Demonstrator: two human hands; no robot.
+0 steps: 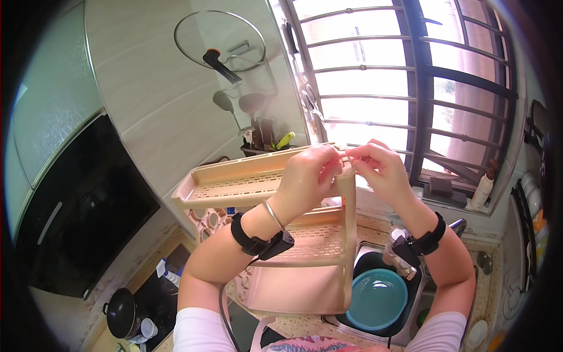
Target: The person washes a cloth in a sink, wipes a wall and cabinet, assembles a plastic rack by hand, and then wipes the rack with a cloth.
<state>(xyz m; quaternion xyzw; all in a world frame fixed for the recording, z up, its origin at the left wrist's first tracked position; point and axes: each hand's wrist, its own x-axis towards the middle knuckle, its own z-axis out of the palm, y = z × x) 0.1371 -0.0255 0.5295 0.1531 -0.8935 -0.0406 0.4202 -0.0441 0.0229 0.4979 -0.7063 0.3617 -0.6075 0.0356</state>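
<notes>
A beige plastic tiered rack [305,290] with slotted shelves stands on the counter in front of me, slightly tilted in view. Both hands meet at its top right corner. My left hand [308,176] is closed there, fingertips pinched at the corner post. Opposite it, the thumb and forefinger of my right hand [384,170] press together at the same spot. Whatever lies between the fingertips is too small to make out. Each wrist wears a black strap with a small device, and a bangle [272,216] circles the left wrist.
Right of the rack, a turquoise basin [376,299] sits in the sink, below a faucet [457,226]. A black pan [122,314] and spray bottle [168,273] are at lower left. A glass lid [220,40] hangs on the wall. The window has metal bars [363,67].
</notes>
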